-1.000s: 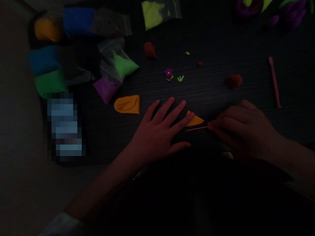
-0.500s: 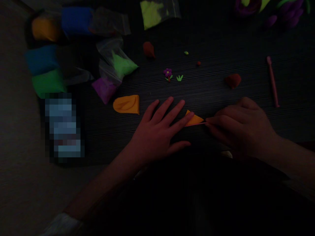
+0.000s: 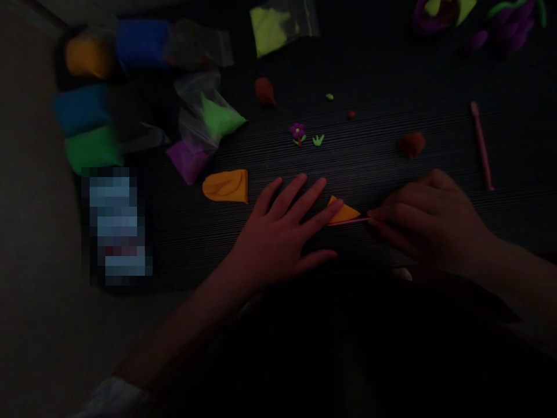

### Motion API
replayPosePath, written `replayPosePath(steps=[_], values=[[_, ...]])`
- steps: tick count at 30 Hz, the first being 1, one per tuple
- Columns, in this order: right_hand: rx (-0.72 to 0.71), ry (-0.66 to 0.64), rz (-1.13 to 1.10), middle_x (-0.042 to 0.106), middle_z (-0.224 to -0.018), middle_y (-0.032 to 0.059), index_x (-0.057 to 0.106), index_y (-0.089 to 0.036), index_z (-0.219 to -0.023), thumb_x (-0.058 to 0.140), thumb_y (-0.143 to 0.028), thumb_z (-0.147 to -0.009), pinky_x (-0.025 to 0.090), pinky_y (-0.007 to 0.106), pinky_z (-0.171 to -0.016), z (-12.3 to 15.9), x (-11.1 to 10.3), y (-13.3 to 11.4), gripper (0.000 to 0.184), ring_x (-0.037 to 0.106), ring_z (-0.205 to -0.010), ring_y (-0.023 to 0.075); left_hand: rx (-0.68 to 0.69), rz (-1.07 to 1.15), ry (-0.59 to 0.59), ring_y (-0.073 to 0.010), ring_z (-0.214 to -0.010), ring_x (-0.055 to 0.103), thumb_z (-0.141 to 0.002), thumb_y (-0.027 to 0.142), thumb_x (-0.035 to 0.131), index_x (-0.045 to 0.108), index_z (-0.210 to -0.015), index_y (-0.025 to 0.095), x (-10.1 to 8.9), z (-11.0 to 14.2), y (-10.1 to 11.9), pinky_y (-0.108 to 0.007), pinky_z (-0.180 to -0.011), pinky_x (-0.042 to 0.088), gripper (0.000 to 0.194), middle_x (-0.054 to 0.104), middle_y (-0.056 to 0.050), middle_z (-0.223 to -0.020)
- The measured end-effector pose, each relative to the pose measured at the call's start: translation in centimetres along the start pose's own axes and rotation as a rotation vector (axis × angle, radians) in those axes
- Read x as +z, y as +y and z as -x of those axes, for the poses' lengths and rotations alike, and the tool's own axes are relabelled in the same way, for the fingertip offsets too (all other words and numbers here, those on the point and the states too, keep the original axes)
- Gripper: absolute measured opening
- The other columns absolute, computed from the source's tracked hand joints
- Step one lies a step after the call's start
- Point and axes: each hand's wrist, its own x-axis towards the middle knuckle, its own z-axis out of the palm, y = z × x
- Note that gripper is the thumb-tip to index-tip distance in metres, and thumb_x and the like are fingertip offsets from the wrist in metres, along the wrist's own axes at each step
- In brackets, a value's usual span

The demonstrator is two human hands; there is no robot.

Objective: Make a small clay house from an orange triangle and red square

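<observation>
Head view, orange triangle (image 3: 346,214), partly under left fingers (image 3: 322,217), near right fingers (image 3: 389,213)

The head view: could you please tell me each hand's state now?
Left hand: open, one finger on the triangular orange clay piece.
Right hand: closed, pinching the thin pink stick.

It's very dim in here, the ribbed surface (image 3: 369,75) nearly black and the light's origin impossible to tell, though the orange clay triangle (image 3: 347,213) stands out vividly. The blue clay packet (image 3: 143,44) looks soft-edged, and coarse pixel blocks mask the phone (image 3: 119,226).
</observation>
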Motion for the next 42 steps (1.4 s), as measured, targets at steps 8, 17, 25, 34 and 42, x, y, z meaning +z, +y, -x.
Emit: replayPosePath(steps=[8,17,25,34,42], values=[[0.041,0.001,-0.075,0.063,-0.077,-0.0001,0.058,-0.021,-0.088,0.056,-0.028,-0.079,0.034,0.033,-0.068,0.2,-0.1,0.9,0.012,0.056,-0.069,0.015,-0.014,0.01,-0.012,-0.0314,-0.131,0.025,-0.078,0.055,0.049,0.034,-0.134,0.025,0.0,-0.1,0.1,-0.051,-0.106,0.015,0.065,0.031,-0.01,-0.143],[0.212,0.116,-0.252,0.062,-0.076,0.0012,0.057,-0.021,-0.084,0.058,-0.022,-0.078,0.042,0.031,-0.064,0.9,-0.8,0.7,0.007,0.056,-0.07,0.0153,-0.053,0.087,0.024,-0.0277,-0.13,0.029,-0.079,0.049,0.051,0.029,-0.136,0.017,-0.4,-0.2,-0.5,-0.046,-0.107,0.019,0.069,0.038,-0.01,-0.139],[0.43,0.148,-0.064,0.063,-0.078,0.0039,0.061,-0.02,-0.093,0.053,-0.025,-0.082,0.039,0.031,-0.062,0.7,0.1,-1.5,0.015,0.055,-0.07,0.0174,-0.188,0.108,0.273,-0.023,-0.118,0.044,-0.079,0.031,0.057,0.055,-0.111,0.018,0.5,0.2,0.8,-0.042,-0.099,0.035,0.035,0.058,-0.007,-0.117],[0.336,0.147,0.044,0.062,-0.071,0.0019,0.06,-0.019,-0.105,0.054,-0.024,-0.081,0.036,0.03,-0.06,1.5,1.2,-3.7,0.026,0.051,-0.062,0.0152,-0.128,-0.048,0.246,-0.0261,-0.12,0.043,-0.081,0.024,0.053,0.051,-0.12,0.017,1.3,0.9,3.6,-0.047,-0.103,0.027,0.039,0.056,-0.002,-0.125],[0.321,0.121,0.002,0.061,-0.069,0.0021,0.06,-0.016,-0.103,0.054,-0.023,-0.081,0.035,0.03,-0.06,1.4,1.2,-4.4,0.024,0.05,-0.061,0.0145,-0.118,-0.038,0.197,-0.0285,-0.125,0.038,-0.085,0.027,0.048,0.048,-0.124,0.016,1.5,1.1,3.8,-0.048,-0.105,0.024,0.041,0.049,-0.004,-0.131]])
